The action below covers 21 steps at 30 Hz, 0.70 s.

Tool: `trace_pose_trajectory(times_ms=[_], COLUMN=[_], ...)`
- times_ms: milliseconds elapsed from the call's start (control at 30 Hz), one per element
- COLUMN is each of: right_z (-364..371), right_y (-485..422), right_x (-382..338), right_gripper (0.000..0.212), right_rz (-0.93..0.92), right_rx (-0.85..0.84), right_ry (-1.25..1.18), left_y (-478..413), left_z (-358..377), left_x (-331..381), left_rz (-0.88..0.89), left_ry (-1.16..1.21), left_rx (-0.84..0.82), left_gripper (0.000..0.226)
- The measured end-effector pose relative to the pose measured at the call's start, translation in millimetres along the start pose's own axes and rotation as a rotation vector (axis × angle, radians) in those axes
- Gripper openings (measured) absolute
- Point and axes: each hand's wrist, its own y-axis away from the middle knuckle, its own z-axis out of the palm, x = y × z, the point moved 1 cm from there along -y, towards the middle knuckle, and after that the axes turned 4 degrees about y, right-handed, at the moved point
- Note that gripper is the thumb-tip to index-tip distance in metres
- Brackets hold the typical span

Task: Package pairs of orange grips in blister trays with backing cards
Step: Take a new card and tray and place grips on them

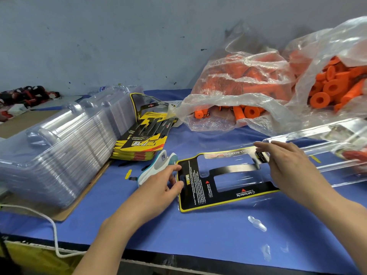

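Observation:
A black and yellow backing card (198, 187) lies inside a clear blister tray (248, 197) flat on the blue table. My left hand (166, 185) pinches the card's left edge between thumb and fingers. My right hand (286, 163) rests with straight fingers on the tray's far right end. Orange grips (250, 111) spill from a clear plastic bag (234, 96) behind the tray. More orange grips (333, 86) fill a second bag (325, 56) at the right.
A tall stack of empty clear trays (65, 143) stands at the left. Beside it lies a pile of backing cards (143, 139). A white and teal tool (156, 165) lies just left of my left hand. A clear box (327, 147) sits at the right.

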Motion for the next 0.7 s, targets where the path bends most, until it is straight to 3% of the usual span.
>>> trace_pose_trajectory(times_ms=[233, 400, 600, 700], right_z=[-19.1, -25.6, -26.3, -29.6], right_y=[-2.6, 1.0, 4.3, 5.0], right_x=[9.1, 23.6, 28.2, 31.0], right_gripper=[0.056, 0.047, 0.041, 0.045], right_rz=[0.072, 0.013, 0.016, -0.003], right_rx=[0.089, 0.120, 0.137, 0.109], right_ry=[-0.270, -0.155, -0.117, -0.090], left_y=[0.4, 1.7, 0.1, -1.8], left_z=[-0.3, -7.9, -15.0, -12.5], left_x=[0.3, 0.4, 13.4, 25.5], left_rz=[-0.013, -0.041, 0.006, 0.037], left_ry=[-0.021, 0.073, -0.060, -0.065], left_rx=[-0.003, 0.084, 0.343, 0.357], left_gripper=[0.040, 0.030, 0.028, 0.026])
